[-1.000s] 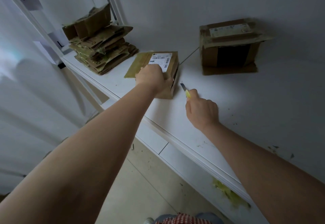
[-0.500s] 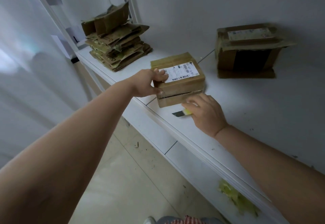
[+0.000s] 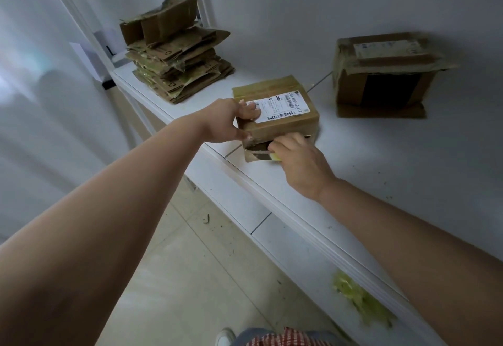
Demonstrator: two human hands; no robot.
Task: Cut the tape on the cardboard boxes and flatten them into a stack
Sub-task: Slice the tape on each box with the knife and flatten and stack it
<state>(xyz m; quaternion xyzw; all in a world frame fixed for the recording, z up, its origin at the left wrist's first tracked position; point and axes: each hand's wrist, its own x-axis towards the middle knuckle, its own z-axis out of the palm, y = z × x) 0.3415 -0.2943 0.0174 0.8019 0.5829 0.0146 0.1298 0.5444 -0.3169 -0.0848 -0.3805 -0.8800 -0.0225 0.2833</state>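
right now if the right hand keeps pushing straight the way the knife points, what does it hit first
The right hand holds the yellow knife with its blade already at the near side of the labelled box, pointing leftward. That box face comes first; further on, probably the left hand gripping the box's left corner, though depth is unclear.

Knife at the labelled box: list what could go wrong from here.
1. The left hand grips the labelled box at the corner toward which the knife blade points; a slip might cut the thumb.
2. The box sits at the shelf edge, so pushing could tip it off.
3. The right hand hides the handle, so blade control is unclear.
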